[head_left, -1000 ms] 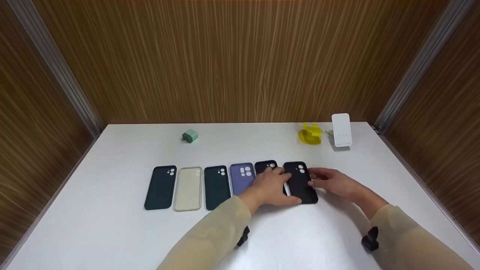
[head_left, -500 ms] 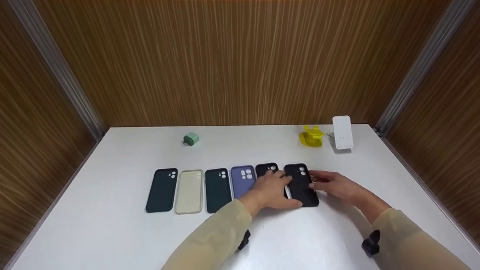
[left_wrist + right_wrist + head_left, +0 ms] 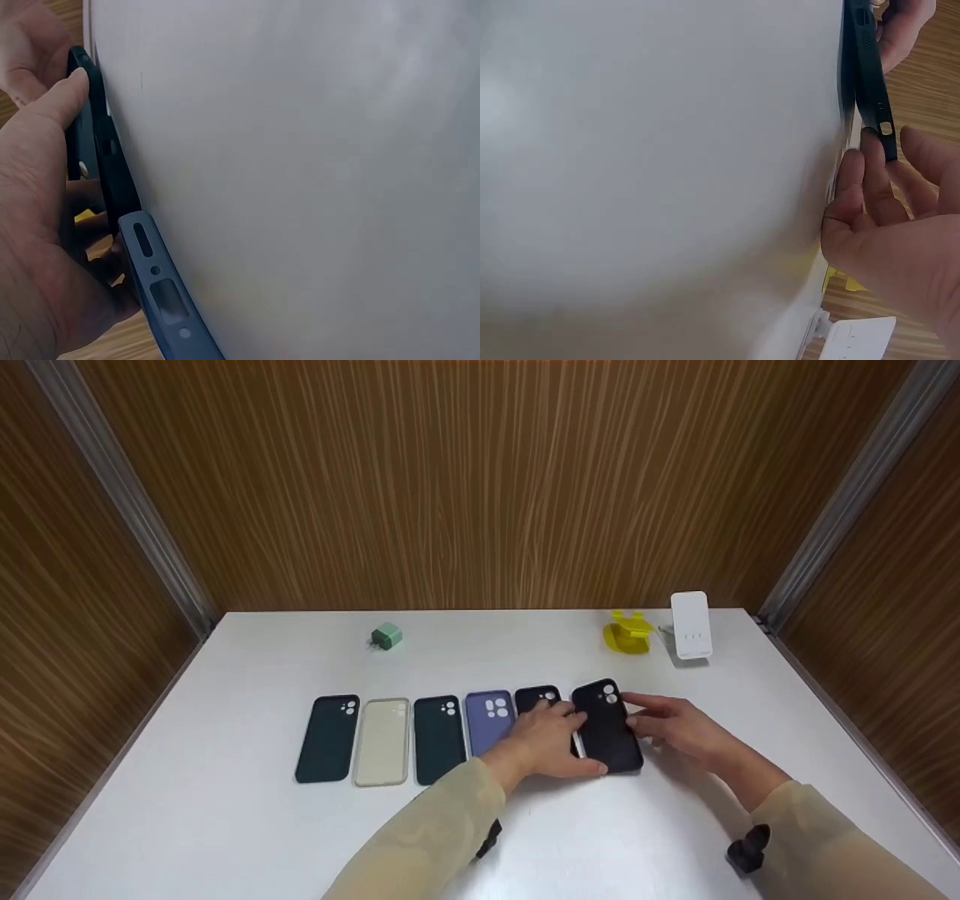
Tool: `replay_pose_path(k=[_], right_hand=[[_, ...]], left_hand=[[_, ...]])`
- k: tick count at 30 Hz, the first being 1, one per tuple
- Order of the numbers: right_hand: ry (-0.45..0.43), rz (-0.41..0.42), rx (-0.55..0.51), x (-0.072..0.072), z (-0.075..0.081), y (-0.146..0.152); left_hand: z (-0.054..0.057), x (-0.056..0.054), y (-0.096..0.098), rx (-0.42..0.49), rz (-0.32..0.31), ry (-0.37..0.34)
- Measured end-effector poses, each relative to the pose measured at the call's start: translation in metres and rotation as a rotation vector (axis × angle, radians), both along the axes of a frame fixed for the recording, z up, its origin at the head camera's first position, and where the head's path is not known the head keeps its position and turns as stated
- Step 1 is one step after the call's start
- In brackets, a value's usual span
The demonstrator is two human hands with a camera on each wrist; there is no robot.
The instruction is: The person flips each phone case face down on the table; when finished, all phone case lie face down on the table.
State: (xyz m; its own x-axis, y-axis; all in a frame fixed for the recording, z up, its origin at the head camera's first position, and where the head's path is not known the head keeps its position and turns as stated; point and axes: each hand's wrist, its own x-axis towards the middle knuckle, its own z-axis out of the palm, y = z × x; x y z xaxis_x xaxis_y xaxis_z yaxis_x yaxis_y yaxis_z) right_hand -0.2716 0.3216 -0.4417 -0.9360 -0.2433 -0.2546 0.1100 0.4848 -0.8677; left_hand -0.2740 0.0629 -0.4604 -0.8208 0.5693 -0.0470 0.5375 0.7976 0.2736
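Observation:
A row of phone cases lies across the white table. The rightmost black phone case (image 3: 609, 735) is turned slightly, its right edge raised off the table. My right hand (image 3: 679, 727) holds that edge, fingers under it and thumb at its side, as the right wrist view shows the black phone case (image 3: 871, 82). My left hand (image 3: 544, 739) spreads over the neighbouring black phone case (image 3: 536, 695) and hides most of it. Its thumb touches the rightmost case's lower edge; a fingertip lies by the left edge. Beside it is a purple phone case (image 3: 487, 727), partly covered.
Further left lie a dark green phone case (image 3: 439, 742), a cream phone case (image 3: 382, 746) and another dark green phone case (image 3: 328, 739). At the back stand a green charger plug (image 3: 387, 636), a yellow stand (image 3: 627, 637) and a white box-like device (image 3: 691, 626). Wood-grain panels (image 3: 480, 487) enclose the table.
The rightmost black case has turned slightly and its right side has risen with my right hand. My left hand stays in place. The whole view has shifted a little.

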Motion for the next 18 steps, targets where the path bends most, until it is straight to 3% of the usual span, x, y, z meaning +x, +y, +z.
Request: replay_pose_path(k=[9, 14, 18], right_hand=[[-0.01, -0.061, -0.096, 0.0, 0.0, -0.004], [-0.006, -0.077, -0.114, 0.003, -0.001, -0.004], [-0.003, -0.08, -0.111, 0.007, -0.001, -0.001]], left_hand=[[0.005, 0.0, 0.001, 0.011, 0.004, 0.001], [0.009, 0.004, 0.001, 0.028, -0.007, 0.086], [0.012, 0.01, 0.007, 0.117, -0.031, 0.155]])
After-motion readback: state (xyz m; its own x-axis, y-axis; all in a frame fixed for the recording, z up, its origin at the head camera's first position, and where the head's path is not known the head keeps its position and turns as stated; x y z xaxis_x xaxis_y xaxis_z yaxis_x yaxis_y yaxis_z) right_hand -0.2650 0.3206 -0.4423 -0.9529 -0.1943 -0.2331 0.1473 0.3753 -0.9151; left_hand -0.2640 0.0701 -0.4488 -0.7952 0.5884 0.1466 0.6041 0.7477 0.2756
